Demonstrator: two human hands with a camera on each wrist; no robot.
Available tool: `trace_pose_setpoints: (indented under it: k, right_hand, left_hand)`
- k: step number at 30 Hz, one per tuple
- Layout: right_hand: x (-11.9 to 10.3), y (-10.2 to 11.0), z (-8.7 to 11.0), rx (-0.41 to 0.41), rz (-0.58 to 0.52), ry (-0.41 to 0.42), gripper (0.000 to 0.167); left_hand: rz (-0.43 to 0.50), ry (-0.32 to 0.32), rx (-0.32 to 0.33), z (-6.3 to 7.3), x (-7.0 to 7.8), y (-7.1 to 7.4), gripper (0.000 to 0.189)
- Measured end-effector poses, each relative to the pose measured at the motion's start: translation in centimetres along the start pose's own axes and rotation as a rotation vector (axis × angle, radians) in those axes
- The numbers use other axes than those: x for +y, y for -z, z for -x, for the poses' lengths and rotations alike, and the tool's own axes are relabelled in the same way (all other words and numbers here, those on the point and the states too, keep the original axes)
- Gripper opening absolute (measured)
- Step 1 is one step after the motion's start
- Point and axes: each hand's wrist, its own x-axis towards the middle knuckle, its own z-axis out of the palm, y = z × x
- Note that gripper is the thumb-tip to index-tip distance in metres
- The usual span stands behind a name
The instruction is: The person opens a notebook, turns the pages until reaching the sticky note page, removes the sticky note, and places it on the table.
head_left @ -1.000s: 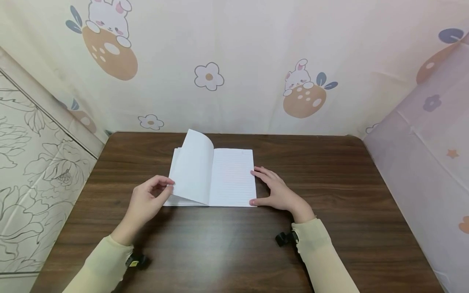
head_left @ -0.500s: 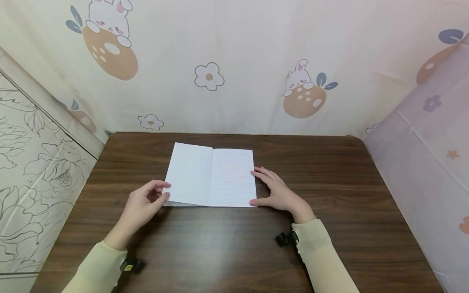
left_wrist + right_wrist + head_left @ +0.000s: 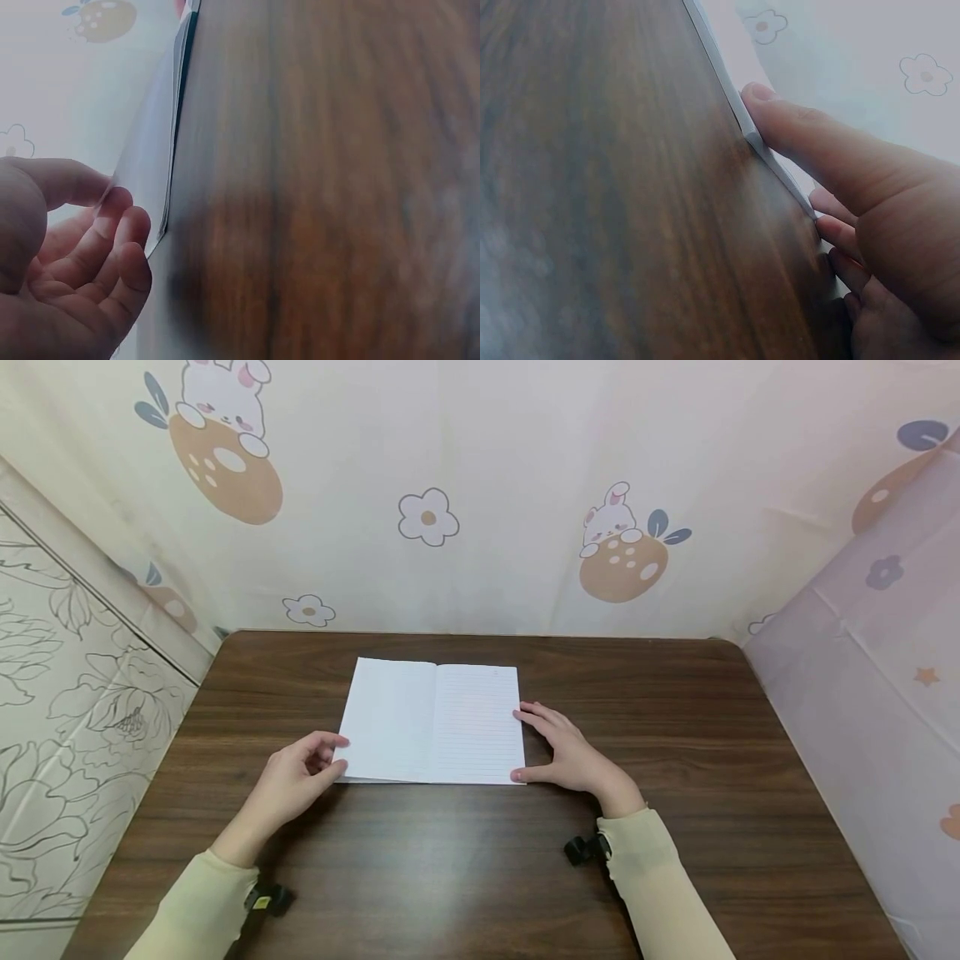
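The left hand (image 3: 291, 779) pinches the left page (image 3: 386, 718) near its lower outer corner. The notebook (image 3: 435, 739) lies opened out on the table (image 3: 435, 868), its right page (image 3: 477, 724) lined. The right hand (image 3: 570, 758) touches that page's outer edge, thumb and fingers spread apart.

Tabletop (image 3: 450, 860): dark brown, wood grain, rounded far corners. Behind it: pale backdrop (image 3: 510, 443) bearing rabbit prints (image 3: 622, 543), each rabbit on an orange-tan fruit shape, plus outlined flower prints (image 3: 428, 517). Left: white panel (image 3: 97, 735), black line-drawn blooms. Right: lilac-tinted sheet (image 3: 862, 652), small star print (image 3: 927, 675); possibly fabric, hard to tell.
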Motion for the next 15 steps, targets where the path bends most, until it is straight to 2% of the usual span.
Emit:
trace_pose_setpoints:
  k: [15]
  right_hand:
    - [0.07,-0.06,-0.12,0.001,0.009,-0.001,0.103]
  left_hand:
    - [-0.075,0.019,-0.109,-0.63,-0.28,0.26,0.028]
